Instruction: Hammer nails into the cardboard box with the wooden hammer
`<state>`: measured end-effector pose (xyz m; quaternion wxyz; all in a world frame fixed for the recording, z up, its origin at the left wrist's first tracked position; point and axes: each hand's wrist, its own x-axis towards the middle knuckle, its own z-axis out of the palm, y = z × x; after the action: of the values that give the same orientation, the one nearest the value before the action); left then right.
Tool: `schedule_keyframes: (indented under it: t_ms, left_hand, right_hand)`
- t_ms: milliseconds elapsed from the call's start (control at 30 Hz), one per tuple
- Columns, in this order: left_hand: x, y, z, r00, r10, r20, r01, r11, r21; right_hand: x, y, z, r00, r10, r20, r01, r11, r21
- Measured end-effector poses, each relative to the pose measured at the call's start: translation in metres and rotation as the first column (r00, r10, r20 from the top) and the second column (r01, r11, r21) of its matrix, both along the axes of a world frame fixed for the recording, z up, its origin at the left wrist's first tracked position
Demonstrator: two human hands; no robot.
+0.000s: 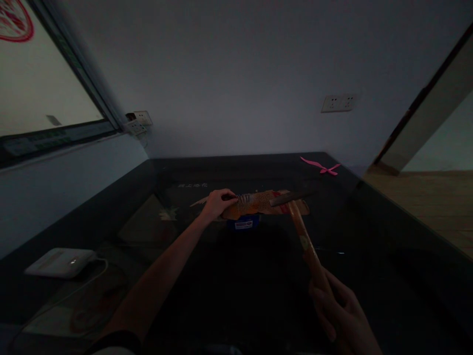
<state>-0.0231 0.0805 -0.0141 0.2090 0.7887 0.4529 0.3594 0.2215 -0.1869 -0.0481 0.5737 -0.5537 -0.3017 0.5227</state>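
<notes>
My right hand point(342, 310) is wrapped round the wooden handle of a hammer point(305, 236). Its dark head lies over the right part of a long, flat brown piece point(258, 202) with spots, dark stripes and a red patch. Whether the head touches it, I cannot tell. My left hand point(219, 204) has thumb and forefinger closed at the left end of this piece, by the dark stripes; anything small between the fingertips cannot be made out. Under the piece, a blue object point(243, 223) with a white label shows, mostly in shadow.
The dark, glossy table point(258, 296) reaches the wall. A white device point(62, 262) with a cable lies at the left, and a pink ribbon-like strip point(321, 166) at the far right corner. Sockets point(338, 102) are on the wall; a window point(51, 84) stands at the left.
</notes>
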Motion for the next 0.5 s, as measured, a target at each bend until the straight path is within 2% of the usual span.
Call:
schedule_keyframes:
  t_ms: [200,300,500]
  left_hand:
    - [-0.0004,0.0018,0.0009,1.0,-0.017,-0.009,0.017,1.0,-0.006]
    - [-0.0009,0.0038,-0.0012,0.999,-0.037,0.008,0.037,0.999,-0.008]
    - [-0.0065,-0.0008,-0.0012,0.986,-0.093,0.139,0.099,0.994,-0.035]
  right_hand:
    - [0.0014,0.0004,-0.0034,0.999,0.007,0.041,-0.007,1.0,0.007]
    - [0.0009,0.0004,-0.0048,0.998,-0.04,0.044,0.041,0.999,-0.01]
    - [-0.0015,0.0004,-0.0057,0.995,-0.097,0.011,0.098,0.994,-0.043]
